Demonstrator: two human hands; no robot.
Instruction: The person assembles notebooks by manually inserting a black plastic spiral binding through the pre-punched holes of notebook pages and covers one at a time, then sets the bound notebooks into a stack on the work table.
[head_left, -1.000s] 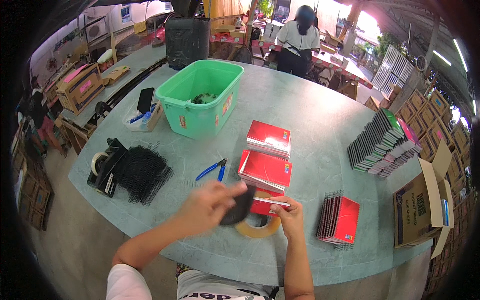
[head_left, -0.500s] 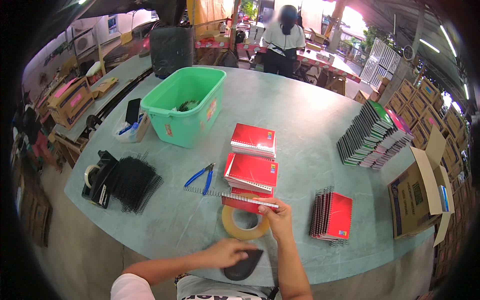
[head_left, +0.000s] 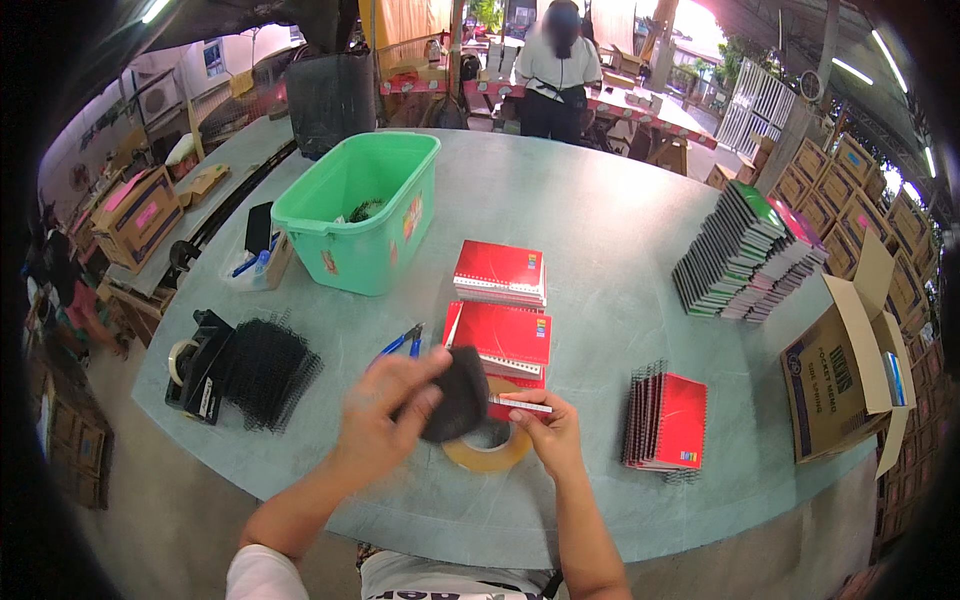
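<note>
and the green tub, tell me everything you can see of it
The green tub looks plastic: roughly rectangular, rounded corners, wide rim, narrowing toward the base. Stickers mark its outer walls. It stands upright and open-topped on the grey table, beyond the left hand, with a dark tangle inside, too small to identify. Neither that hand nor the right hand touches it.

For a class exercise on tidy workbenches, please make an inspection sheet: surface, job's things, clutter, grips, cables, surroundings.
Surface: grey-green table, with faint pale lines.
Job's things: red notebook piles mid-table; black wire coils heaped left; coil-bound red notebooks right.
Clutter: blue-handled cutters, tape roll, tape dispenser, phone, green bin.
Grips: left hand, blurred, holds a dark pad; right hand pinches a red notebook.
Cables: nothing seen.
Surroundings: stacked cartons at right; a person beyond the table.
</note>
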